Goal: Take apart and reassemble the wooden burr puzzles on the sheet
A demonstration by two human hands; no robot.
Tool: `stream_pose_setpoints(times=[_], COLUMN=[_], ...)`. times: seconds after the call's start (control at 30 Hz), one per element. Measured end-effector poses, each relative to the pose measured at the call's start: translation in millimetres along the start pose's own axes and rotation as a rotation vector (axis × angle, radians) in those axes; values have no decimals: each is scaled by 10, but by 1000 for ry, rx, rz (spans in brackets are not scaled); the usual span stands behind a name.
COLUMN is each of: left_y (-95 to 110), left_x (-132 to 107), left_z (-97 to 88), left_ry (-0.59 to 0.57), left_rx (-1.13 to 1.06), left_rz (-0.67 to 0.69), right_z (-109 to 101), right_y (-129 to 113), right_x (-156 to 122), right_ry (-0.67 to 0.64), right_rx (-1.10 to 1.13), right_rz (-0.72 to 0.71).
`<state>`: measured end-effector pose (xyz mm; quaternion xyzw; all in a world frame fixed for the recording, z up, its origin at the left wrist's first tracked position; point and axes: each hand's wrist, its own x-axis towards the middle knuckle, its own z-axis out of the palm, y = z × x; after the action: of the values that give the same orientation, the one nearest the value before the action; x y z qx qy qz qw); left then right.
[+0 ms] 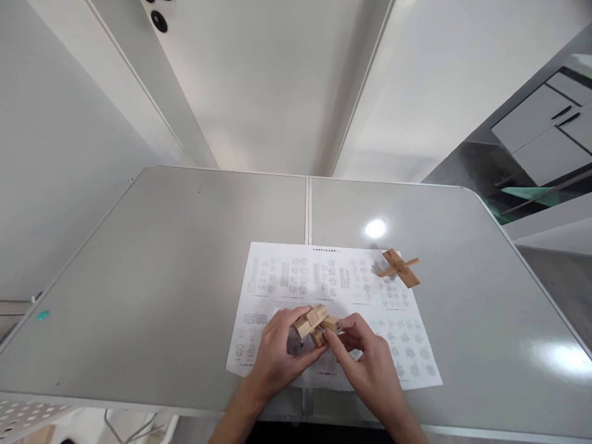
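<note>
Wooden block assembly (319,317): several short, light-brown pieces are interlocking at crossing angles, and the assembly is sitting in the person's two hands above the lower middle of a printed sheet (277,250). Whether its underside is touching the paper cannot be told.

The left hand (280,348) is gripping the assembly from the left; its index finger is bearing on the far upper side and its thumb is reaching along the near side, so the blocks are lying pinched between them. The right hand (370,354) is pinching the right-hand end of the assembly between thumb and index finger; its remaining fingers are curling inward. Both hands are working close together, with the left thumb tip ending just beside the right thumb.

A pair of crossed wooden pieces (400,267), one broad and one narrow, is lying at the sheet's upper right corner, partly overhanging its edge. The sheet is showing rows of small grey diagrams, too small to read, and is lying on a grey table (185,265). A pale seam (308,209) is dividing the tabletop from front to back. A teal mark (42,315) is showing near the table's left edge.
</note>
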<state>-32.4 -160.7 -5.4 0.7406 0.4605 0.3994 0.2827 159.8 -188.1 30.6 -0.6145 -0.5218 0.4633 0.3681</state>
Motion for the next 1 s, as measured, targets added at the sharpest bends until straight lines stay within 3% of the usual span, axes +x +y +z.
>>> stream_pose_setpoints(times=[0.37, 0.53, 0.73, 0.87, 1.0], left_y=[-10, -12, -3, 32, 78], left_x=[-5, -4, -10, -14, 14], left_z=[34, 17, 1, -29, -93], left_ry=[4, -3, -13, -3, -53], left_rx=[18, 43, -36, -144, -323], left_rz=[73, 102, 65, -43, -214], right_z=[55, 99, 57, -64, -137], right_y=[-64, -35, -86, -62, 21], right_x=[-57, -110, -93, -57, -16], right_ry=[147, 124, 96, -7, 7], right_rx=[-253, -333, -253, -86, 7], right_rz=[-165, -221, -261, -232, -116])
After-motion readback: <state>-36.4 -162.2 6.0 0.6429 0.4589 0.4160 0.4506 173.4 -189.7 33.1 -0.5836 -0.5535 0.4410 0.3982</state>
